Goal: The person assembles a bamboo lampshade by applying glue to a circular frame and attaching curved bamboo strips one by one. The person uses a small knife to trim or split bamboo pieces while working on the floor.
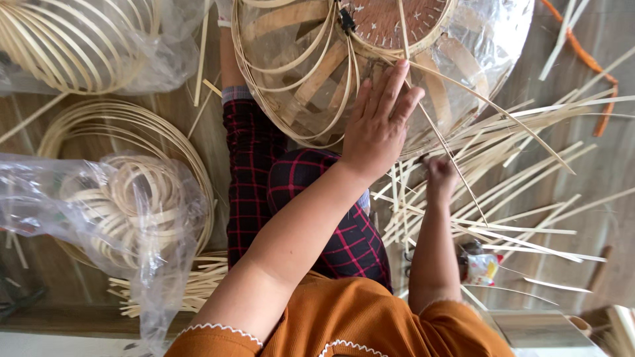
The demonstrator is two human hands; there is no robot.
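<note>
From the head camera, the left hand [379, 125] lies flat with fingers spread, pressing on the round woven bamboo basket frame [311, 79] wrapped in clear plastic, which rests on the person's lap over red-and-black checked trousers [258, 172]. Just below and right of it, the right hand [441, 175] is closed around a thin pale bamboo strip [463, 178]. Beyond that hand, loose bamboo strips [529, 198] fan across the wooden floor [608, 165]. Far left of the hands sit coiled bamboo hoops [132, 192].

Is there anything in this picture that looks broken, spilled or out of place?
Nothing looks broken. Loose bamboo strips lie scattered across the wooden floor beside the right hand, and a few stick out of the unfinished bamboo frame under the left hand.
</note>
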